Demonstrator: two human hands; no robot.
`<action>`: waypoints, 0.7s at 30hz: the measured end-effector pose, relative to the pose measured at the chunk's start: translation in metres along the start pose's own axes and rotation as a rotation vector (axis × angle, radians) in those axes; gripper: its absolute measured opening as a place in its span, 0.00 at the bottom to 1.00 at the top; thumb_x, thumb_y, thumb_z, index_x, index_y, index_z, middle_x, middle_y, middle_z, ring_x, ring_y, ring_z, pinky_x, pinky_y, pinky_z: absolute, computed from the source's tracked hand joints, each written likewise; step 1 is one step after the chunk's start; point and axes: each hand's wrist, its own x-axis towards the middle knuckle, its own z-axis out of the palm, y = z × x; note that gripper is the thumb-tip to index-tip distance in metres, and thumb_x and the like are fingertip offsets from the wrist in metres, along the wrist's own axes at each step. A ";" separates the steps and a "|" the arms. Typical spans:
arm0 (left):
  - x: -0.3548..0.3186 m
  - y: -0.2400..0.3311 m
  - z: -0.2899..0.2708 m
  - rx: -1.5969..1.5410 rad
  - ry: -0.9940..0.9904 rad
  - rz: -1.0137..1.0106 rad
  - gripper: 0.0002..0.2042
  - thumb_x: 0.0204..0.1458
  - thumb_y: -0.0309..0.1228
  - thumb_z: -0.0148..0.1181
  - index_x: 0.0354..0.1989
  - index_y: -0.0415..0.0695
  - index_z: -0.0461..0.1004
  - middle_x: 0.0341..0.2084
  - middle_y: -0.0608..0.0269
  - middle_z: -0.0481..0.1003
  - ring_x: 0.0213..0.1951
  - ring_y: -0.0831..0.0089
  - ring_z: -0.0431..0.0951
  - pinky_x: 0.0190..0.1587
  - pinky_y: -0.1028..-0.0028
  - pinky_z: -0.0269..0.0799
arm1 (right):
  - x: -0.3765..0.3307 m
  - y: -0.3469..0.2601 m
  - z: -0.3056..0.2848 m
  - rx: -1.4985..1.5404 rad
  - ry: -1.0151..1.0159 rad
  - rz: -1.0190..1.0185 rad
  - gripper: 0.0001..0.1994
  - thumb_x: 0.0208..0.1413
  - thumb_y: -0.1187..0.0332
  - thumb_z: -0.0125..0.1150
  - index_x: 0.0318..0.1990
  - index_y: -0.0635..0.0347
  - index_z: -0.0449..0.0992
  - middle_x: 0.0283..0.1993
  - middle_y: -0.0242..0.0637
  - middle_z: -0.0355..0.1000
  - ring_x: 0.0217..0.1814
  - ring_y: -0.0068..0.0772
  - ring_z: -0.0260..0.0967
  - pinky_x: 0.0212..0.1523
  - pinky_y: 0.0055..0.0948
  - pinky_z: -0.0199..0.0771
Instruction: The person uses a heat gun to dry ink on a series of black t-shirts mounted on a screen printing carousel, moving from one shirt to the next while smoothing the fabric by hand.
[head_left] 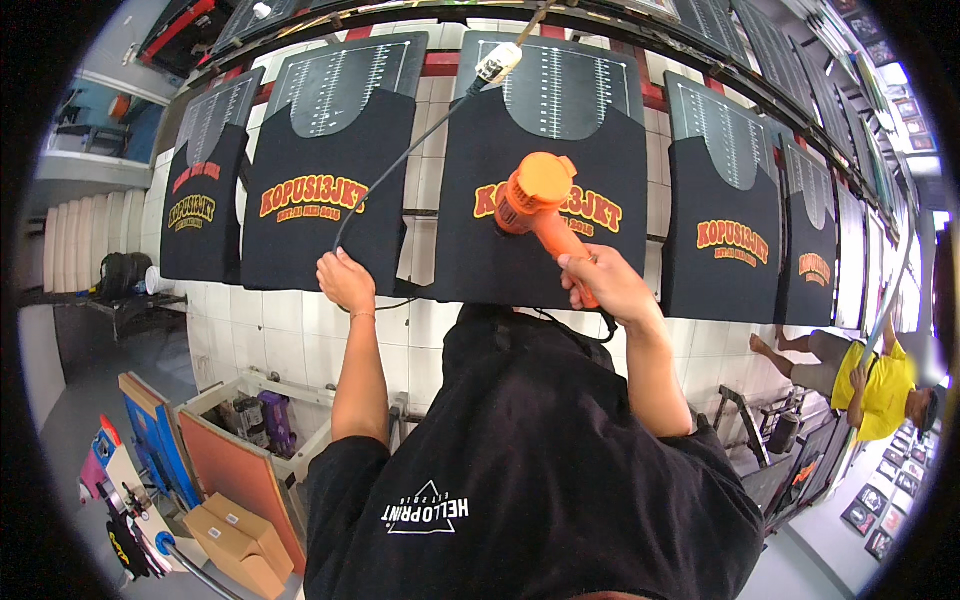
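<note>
My right hand (612,283) is wrapped round the handle of an orange hot-air blower (548,188). The blower's nozzle is over the red and yellow print of a black T-shirt (545,265), which lies stretched on a dark printing board (612,85) with white scale marks. Whether the nozzle touches the cloth I cannot tell. To the left, my left hand (347,282) is closed on a black power cord (416,142). That cord climbs to a white connector (498,63) hanging above the boards. A second black T-shirt (325,245) with the same print lies beyond my left hand.
More boards with black T-shirts stand at the left (203,245) and right (725,285). Cardboard boxes (238,545) and a blue panel (160,435) are at lower left. A person in a yellow shirt (885,398) is at the right.
</note>
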 end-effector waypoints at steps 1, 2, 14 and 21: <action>0.000 0.000 0.001 0.003 0.000 -0.006 0.14 0.63 0.38 0.45 0.33 0.39 0.69 0.34 0.52 0.71 0.40 0.50 0.71 0.42 0.55 0.66 | 0.002 -0.002 0.001 0.018 -0.006 0.013 0.13 0.60 0.60 0.58 0.37 0.64 0.70 0.27 0.29 0.67 0.22 0.18 0.67 0.23 0.21 0.70; 0.001 0.000 0.002 0.005 -0.001 -0.012 0.14 0.63 0.38 0.46 0.33 0.39 0.69 0.34 0.52 0.71 0.40 0.50 0.71 0.42 0.55 0.66 | 0.005 -0.003 0.007 -0.002 0.009 -0.027 0.13 0.60 0.60 0.58 0.37 0.63 0.70 0.27 0.29 0.67 0.22 0.18 0.67 0.24 0.21 0.70; 0.004 0.005 -0.003 -0.011 -0.009 -0.016 0.13 0.62 0.38 0.47 0.32 0.40 0.69 0.33 0.52 0.71 0.39 0.50 0.72 0.42 0.54 0.66 | 0.038 -0.023 0.046 -0.201 0.105 -0.149 0.13 0.61 0.60 0.57 0.38 0.63 0.71 0.26 0.29 0.68 0.22 0.18 0.68 0.23 0.21 0.69; 0.005 0.003 -0.003 -0.052 0.005 -0.018 0.13 0.62 0.37 0.47 0.31 0.40 0.68 0.33 0.53 0.70 0.40 0.51 0.71 0.42 0.55 0.66 | 0.008 0.006 -0.016 0.001 0.126 -0.135 0.13 0.62 0.59 0.57 0.40 0.62 0.70 0.26 0.30 0.68 0.20 0.19 0.65 0.23 0.21 0.69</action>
